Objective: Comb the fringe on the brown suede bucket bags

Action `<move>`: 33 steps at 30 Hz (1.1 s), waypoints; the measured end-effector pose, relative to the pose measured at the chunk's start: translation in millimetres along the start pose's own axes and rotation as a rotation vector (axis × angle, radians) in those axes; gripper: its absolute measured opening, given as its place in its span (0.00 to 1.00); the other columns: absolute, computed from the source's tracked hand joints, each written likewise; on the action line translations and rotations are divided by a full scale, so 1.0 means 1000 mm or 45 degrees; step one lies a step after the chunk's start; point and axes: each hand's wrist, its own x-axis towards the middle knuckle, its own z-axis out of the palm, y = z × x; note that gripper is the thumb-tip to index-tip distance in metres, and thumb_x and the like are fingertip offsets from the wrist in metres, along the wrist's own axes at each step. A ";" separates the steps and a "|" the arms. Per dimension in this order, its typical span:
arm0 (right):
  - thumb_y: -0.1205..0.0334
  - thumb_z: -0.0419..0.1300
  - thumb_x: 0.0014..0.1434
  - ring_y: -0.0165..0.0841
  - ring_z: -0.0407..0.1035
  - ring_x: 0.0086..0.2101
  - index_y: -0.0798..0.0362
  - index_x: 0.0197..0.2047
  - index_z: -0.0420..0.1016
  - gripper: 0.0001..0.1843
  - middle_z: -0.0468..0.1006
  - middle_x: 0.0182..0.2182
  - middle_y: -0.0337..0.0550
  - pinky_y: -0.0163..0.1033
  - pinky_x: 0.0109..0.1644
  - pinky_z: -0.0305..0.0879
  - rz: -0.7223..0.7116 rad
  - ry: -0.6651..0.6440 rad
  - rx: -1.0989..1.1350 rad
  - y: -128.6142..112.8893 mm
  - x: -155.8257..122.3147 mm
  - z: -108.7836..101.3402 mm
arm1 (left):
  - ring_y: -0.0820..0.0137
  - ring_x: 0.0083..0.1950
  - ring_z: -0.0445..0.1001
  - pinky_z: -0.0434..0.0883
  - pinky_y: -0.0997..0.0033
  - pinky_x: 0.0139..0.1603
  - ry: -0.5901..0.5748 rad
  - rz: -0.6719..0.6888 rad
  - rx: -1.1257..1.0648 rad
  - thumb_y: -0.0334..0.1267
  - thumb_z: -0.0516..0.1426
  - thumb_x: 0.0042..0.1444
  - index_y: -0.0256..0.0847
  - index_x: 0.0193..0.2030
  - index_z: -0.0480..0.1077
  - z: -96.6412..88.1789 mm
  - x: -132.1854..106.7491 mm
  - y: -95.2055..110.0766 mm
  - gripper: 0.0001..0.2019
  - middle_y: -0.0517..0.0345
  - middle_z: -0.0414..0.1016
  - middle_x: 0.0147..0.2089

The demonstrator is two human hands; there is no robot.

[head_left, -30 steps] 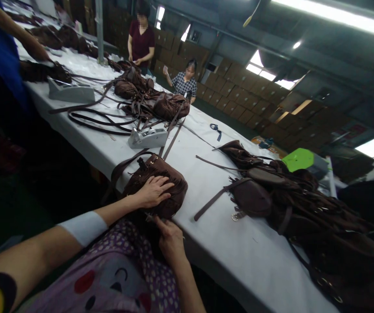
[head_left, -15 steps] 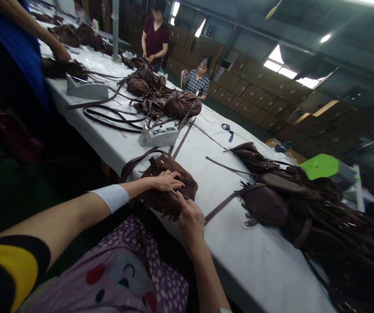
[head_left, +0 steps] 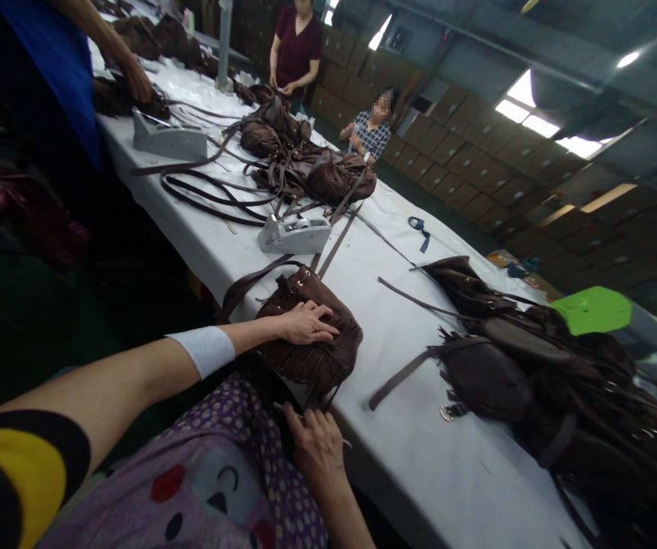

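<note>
A brown fringed handbag (head_left: 328, 293) lies at the near edge of the white-covered table, its strap trailing toward the left. My left hand (head_left: 307, 323) rests flat on the bag with fingers spread. Below the bag's fringe, just off the table edge, my right hand (head_left: 317, 441) is closed around a thin pale tool (head_left: 278, 407). Only the tool's tip and a pale end behind the hand show, so its exact kind is hidden. The right hand is close to the hanging fringe strands.
Grey tape dispensers (head_left: 294, 233) stand behind the bag and farther left. Brown bags (head_left: 328, 175) are heaped beyond them, with another pile (head_left: 488, 370) on the right. A co-worker's hand (head_left: 138, 82) works at the far left; two people are across the table.
My right hand has moved down from the bag's front, past the fringe to below the table edge. My left hand stays on the bag. The view has shifted slightly.
</note>
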 end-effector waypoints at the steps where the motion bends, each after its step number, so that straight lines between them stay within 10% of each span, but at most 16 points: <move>1: 0.72 0.55 0.59 0.36 0.66 0.32 0.46 0.58 0.67 0.24 0.73 0.30 0.44 0.42 0.37 0.54 -0.045 -0.006 0.020 -0.004 -0.003 0.000 | 0.52 0.58 0.56 0.54 0.44 0.57 0.010 0.009 0.010 0.57 0.43 0.62 0.61 0.57 0.67 0.000 -0.001 0.000 0.22 0.55 0.57 0.63; 8: 0.71 0.54 0.58 0.35 0.65 0.31 0.44 0.57 0.67 0.25 0.72 0.29 0.42 0.41 0.37 0.54 -0.075 0.018 0.104 -0.015 -0.009 -0.009 | 0.50 0.59 0.55 0.54 0.43 0.57 0.026 0.040 0.056 0.62 0.44 0.59 0.60 0.58 0.67 0.000 -0.004 0.005 0.26 0.53 0.58 0.63; 16: 0.74 0.55 0.47 0.37 0.68 0.31 0.47 0.57 0.67 0.32 0.74 0.30 0.43 0.40 0.37 0.61 0.023 0.021 0.293 -0.067 -0.050 0.042 | 0.43 0.61 0.53 0.52 0.39 0.58 0.095 0.005 0.174 0.68 0.51 0.48 0.54 0.62 0.63 0.006 -0.007 0.016 0.36 0.48 0.55 0.65; 25: 0.78 0.48 0.55 0.35 0.63 0.33 0.48 0.59 0.67 0.30 0.72 0.31 0.44 0.38 0.36 0.56 0.230 0.326 0.068 0.032 0.053 -0.051 | 0.46 0.62 0.53 0.53 0.40 0.58 -0.043 -0.018 0.057 0.60 0.43 0.59 0.59 0.63 0.60 -0.003 -0.002 0.006 0.27 0.52 0.54 0.66; 33: 0.71 0.56 0.60 0.36 0.62 0.34 0.49 0.55 0.70 0.19 0.71 0.31 0.43 0.40 0.35 0.53 -0.077 0.069 -0.162 0.024 0.052 -0.037 | 0.46 0.60 0.53 0.54 0.38 0.57 -0.046 0.032 0.067 0.62 0.39 0.60 0.59 0.62 0.62 0.000 0.002 -0.002 0.29 0.52 0.53 0.67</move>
